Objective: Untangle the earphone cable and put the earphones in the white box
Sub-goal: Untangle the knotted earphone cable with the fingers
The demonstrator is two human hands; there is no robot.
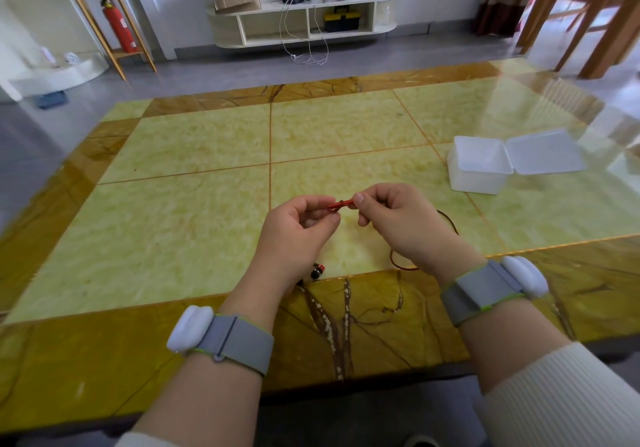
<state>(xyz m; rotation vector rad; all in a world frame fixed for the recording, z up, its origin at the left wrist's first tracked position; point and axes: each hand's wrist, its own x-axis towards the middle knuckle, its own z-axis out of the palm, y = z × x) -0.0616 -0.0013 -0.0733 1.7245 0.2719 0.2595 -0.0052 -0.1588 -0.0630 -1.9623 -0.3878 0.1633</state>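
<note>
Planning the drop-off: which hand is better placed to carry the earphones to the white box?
Right. The white box sits open on the right hand's side; the left hand would have to cross over.

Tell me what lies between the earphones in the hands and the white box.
Nothing visible does. The white box sits open, lid folded back, ahead and to the right of the right hand; only bare table shows between them. Both hands pinch the red earphone piece; its cable trails on the table.
</note>
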